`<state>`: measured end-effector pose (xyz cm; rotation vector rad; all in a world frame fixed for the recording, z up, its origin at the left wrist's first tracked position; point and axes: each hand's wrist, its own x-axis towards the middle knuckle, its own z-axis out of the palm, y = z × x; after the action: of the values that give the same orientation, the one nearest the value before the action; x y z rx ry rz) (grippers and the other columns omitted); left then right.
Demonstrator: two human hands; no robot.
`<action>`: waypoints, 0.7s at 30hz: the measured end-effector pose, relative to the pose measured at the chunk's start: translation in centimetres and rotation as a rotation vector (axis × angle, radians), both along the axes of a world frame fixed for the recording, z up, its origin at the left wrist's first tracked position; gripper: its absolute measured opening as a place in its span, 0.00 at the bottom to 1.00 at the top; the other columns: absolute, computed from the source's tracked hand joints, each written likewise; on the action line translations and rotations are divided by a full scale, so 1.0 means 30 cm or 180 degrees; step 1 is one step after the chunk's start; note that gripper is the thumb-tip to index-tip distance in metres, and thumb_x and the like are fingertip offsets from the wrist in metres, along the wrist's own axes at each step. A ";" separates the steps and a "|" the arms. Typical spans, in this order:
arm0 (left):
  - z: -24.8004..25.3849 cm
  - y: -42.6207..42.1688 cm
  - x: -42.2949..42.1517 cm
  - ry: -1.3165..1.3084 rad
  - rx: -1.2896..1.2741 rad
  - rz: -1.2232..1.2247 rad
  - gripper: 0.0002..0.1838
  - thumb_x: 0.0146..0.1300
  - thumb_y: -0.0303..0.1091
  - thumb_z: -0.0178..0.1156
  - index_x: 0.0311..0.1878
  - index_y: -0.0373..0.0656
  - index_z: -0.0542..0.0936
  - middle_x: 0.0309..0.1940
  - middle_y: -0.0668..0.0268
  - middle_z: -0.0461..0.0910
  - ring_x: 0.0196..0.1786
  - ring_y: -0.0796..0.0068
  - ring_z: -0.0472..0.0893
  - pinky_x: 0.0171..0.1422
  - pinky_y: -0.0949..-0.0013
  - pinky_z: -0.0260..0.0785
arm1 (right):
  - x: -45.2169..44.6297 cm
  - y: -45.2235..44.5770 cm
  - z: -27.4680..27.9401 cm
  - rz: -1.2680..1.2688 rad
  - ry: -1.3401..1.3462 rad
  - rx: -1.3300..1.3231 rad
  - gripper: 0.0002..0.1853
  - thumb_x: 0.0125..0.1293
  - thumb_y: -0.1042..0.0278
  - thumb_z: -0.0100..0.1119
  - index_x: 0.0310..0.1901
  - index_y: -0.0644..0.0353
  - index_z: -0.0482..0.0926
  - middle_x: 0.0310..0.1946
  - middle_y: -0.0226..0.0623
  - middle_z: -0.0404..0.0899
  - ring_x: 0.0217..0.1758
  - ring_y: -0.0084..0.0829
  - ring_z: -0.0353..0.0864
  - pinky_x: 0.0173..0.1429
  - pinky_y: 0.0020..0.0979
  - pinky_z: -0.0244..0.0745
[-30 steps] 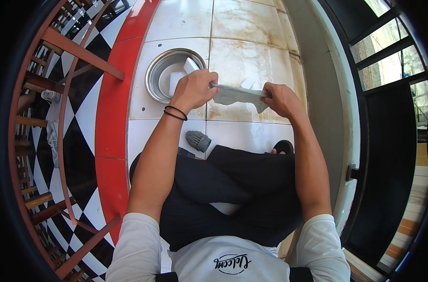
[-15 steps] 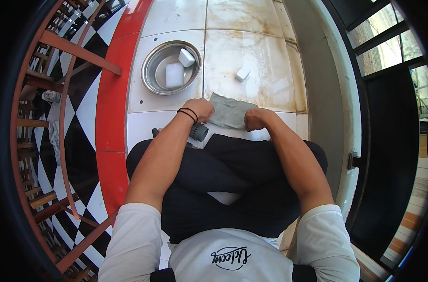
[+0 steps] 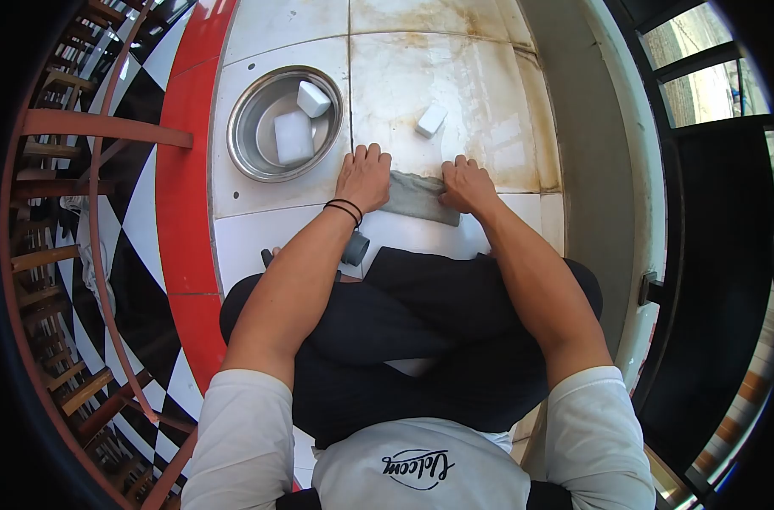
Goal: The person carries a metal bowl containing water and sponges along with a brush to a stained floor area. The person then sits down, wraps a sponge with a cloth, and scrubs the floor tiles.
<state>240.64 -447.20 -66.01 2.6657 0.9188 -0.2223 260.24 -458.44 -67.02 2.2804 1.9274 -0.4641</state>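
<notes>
A grey-green cloth (image 3: 423, 204) lies folded into a narrow strip on the white tiles in front of my crossed legs. My left hand (image 3: 366, 177) grips its left end, fingers bent and pointing forward, with two dark bands around the wrist. At the cloth's right end is my right hand (image 3: 467, 182), its fingers also bent over the fabric. Just beyond the cloth, a white sponge block (image 3: 431, 120) rests on a stained tile. A dark grey ribbed cylindrical object (image 3: 355, 249) shows partly beneath my left forearm.
To the left stands a round metal bowl (image 3: 240, 153) holding two white blocks (image 3: 293, 138). Red edge tiles (image 3: 183, 204) border the raised floor, with reddish rails (image 3: 107, 127) and a checkered floor beyond. A grey ledge (image 3: 578, 127) and dark door (image 3: 710, 246) are at right.
The cloth has gone from spread out to a narrower folded strip. Both hands have moved forward, their fingers now pointing away from me. The view has shifted slightly.
</notes>
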 end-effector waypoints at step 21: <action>0.050 0.319 0.238 -0.1556 -0.1467 0.0826 0.23 0.64 0.28 0.61 0.58 0.45 0.63 0.35 0.56 0.74 0.39 0.56 0.78 0.48 0.57 0.71 | 0.293 0.137 0.053 -0.2038 0.2651 0.0265 0.14 0.53 0.65 0.57 0.38 0.63 0.82 0.31 0.45 0.84 0.37 0.38 0.83 0.44 0.35 0.76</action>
<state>247.79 -437.64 -64.52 2.0193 0.9024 0.2419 269.04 -454.32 -65.43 3.0359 1.3504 -1.6390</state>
